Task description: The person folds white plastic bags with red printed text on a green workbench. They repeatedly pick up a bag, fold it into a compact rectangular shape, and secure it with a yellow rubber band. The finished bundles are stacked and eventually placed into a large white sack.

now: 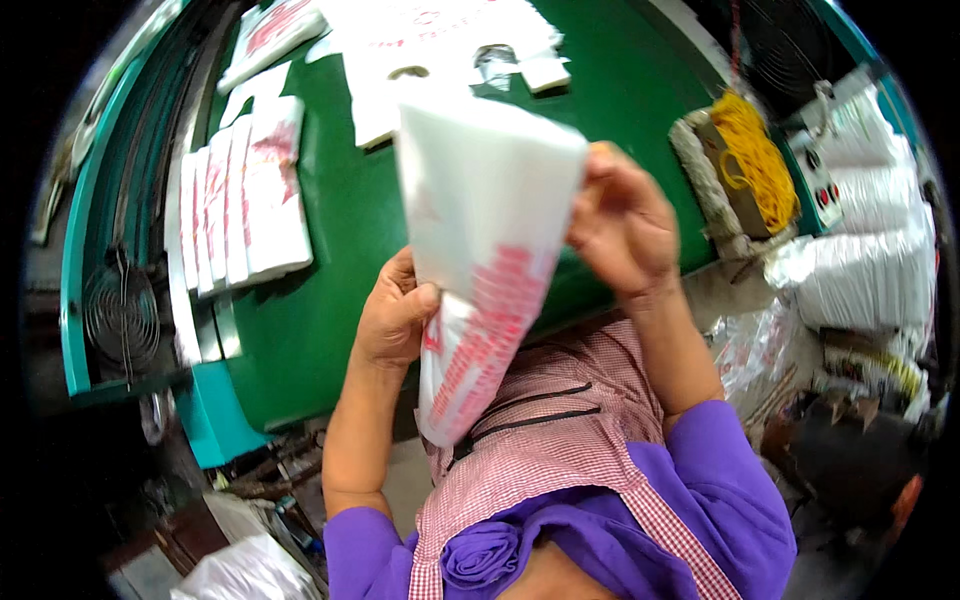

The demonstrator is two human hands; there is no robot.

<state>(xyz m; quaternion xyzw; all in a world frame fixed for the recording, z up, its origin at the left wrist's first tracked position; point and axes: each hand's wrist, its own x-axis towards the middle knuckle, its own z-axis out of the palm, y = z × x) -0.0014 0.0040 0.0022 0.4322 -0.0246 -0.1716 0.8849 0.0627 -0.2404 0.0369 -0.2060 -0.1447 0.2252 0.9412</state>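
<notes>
Between my two hands hangs a bundle of white plastic bags (490, 200) with red print, tilted above the near edge of the green belt table. My left hand (396, 312) grips its left side, thumb on top. At its upper right corner my right hand (625, 220) pinches the edge, the fingertips partly behind the plastic. On the table beyond lies a stack of white T-shirt bags (440, 45) with cut handle openings. Left of my hands, several folded bag bundles (245, 200) lie side by side.
A box of yellow ties (755, 160) stands at the table's right edge, beside a small control box (822, 190). Stacked white bag bundles (860, 250) fill the far right. A teal machine frame (85, 250) with a round fan guard (122, 318) borders the left.
</notes>
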